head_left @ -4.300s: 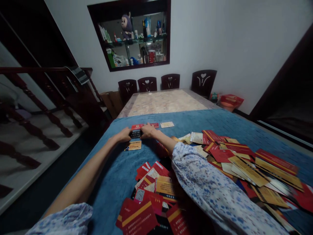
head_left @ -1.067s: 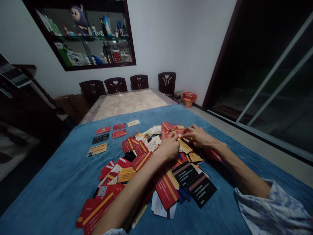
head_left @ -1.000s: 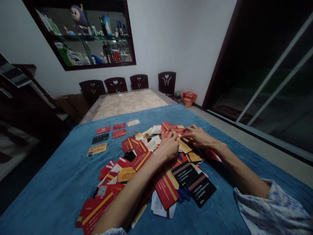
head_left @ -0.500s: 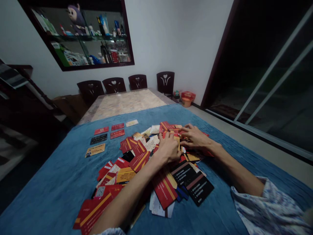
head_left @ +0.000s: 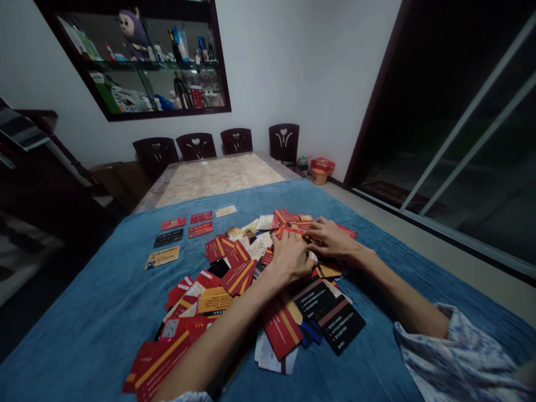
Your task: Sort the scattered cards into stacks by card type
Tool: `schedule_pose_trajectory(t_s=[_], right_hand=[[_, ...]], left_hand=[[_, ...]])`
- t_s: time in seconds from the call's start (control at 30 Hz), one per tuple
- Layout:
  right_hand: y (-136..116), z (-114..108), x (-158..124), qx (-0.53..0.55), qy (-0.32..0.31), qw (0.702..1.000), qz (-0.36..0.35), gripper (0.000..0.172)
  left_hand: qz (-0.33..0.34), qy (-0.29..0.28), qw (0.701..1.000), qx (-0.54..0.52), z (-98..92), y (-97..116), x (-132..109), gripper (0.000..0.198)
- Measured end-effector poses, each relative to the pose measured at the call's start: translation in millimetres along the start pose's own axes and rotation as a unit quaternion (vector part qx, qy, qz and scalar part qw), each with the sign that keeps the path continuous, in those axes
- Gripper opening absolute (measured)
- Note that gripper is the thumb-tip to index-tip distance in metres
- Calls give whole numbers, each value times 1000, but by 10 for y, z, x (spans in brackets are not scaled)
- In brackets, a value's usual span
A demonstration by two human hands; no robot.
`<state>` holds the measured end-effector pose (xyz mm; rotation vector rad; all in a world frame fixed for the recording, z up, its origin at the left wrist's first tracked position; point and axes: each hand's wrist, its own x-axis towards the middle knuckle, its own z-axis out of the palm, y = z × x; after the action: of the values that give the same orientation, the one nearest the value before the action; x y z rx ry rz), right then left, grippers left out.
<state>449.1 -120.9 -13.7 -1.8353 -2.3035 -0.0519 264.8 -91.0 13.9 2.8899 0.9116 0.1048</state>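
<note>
A loose heap of cards lies on the blue cloth in front of me, mostly red cards with gold stripes, with black cards, yellow cards and white ones among them. My left hand rests on the heap's middle, fingers bent and slightly apart, thumb toward the right. Just beside it, my right hand touches the far right part of the heap with its fingers apart. Cards beneath both palms are hidden. Left of the heap, several single cards lie apart, including a black card and a yellow card.
Blue cloth covers the near part of the marble-topped table. Dark wooden chairs stand along its far side. A wall cabinet holds a purple doll and bottles. An orange bucket sits on the floor.
My right hand has shifted slightly left and down, closer to my left hand. A red card now shows behind the right hand. The separate cards have stayed put.
</note>
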Motion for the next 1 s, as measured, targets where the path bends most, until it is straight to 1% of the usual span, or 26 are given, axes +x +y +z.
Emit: schedule_pose_trajectory(t_s=[0.17, 0.37, 0.47, 0.67, 0.83, 0.9, 1.0], right_hand=[[75, 57, 9, -4, 14, 1000, -7, 30], [106, 61, -21, 8, 34, 999, -39, 30], [80, 68, -27, 27, 58, 997, -51, 30], [92, 157, 22, 64, 100, 989, -88, 30], [124, 208, 72, 97, 167, 976, -104, 23], [105, 207, 75, 110, 180, 972, -104, 21], [63, 192, 64, 126, 195, 969, -80, 20]], left_hand=[[15, -4, 1000, 12, -14, -13, 0, 42], [6, 3, 1000, 23, -51, -58, 5, 32], [3, -12, 1000, 1, -118, -94, 6, 27], [2, -41, 998, -52, -248, -209, 22, 10], [-3, -31, 993, -114, -224, -403, 110, 12], [2, -14, 991, -130, -200, -483, 150, 14], [9, 9, 989, -147, -171, -568, 191, 18]])
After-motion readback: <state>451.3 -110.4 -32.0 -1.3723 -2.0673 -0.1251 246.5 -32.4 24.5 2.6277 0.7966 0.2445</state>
